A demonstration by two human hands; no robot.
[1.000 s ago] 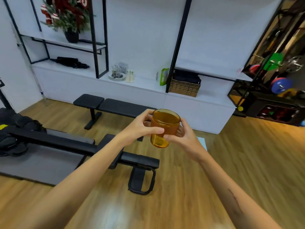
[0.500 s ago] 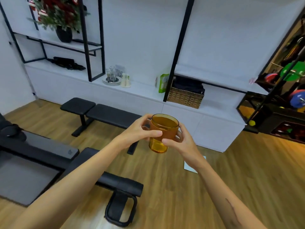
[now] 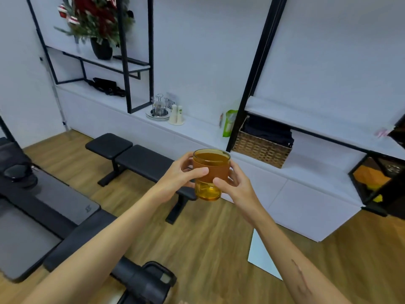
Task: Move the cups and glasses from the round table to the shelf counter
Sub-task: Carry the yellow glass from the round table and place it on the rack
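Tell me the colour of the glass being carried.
Amber glass with a brown band, head view.

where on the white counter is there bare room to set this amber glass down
Both hands, left hand and right hand, hold the amber glass. The white counter is bare between the cream bottles and the green pouch. It is crowded around the round tray and at the wicker basket.

bare forearms, scar on right forearm [image 3: 299, 274]

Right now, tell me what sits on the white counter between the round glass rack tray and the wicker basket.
Head view: cream bottles, then a green packet.
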